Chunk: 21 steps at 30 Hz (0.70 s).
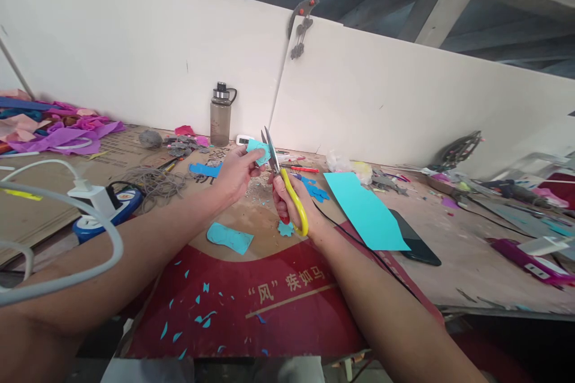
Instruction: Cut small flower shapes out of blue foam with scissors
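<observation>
Holding a small blue-green piece (pixel 258 153) up by its edge, the left hand (pixel 236 172) pinches it between thumb and fingers. The right hand (pixel 291 200) has its fingers wrapped in the handles of the scissors (pixel 291 188), whose blades are a bit open, just beside the piece. Both are up over the cardboard (pixel 269 287). Right of the cardboard's middle, a big blue-green sheet (pixel 368 212) lies partly on a phone (pixel 415 239). The piece looks light, thin and easy to bend, so gently pinching its edge seems best.
</observation>
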Motion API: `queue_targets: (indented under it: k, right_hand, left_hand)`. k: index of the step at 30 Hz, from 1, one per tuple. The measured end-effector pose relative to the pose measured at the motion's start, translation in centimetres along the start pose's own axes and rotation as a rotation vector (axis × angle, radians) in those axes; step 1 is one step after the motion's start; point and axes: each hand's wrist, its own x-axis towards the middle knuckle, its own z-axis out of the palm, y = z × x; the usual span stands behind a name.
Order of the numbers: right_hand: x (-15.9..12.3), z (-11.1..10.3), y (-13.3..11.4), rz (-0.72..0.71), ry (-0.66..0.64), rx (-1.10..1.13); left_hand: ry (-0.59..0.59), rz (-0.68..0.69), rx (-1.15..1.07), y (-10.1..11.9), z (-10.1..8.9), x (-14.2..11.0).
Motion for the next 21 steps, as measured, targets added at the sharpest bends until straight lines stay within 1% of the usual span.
queue_targets:
  k: [12,21]
  right_hand:
    - [-0.12,0.02,-0.20,0.003,0.006,-0.008]
    - [-0.03,0.03,-0.06,-0.022,0.002,-0.015]
  left_hand:
    - [0.053,-0.025,-0.018,0.46,0.15,-0.04]
    - [0.041,-0.004,-0.020,0.56,0.22,-0.04]
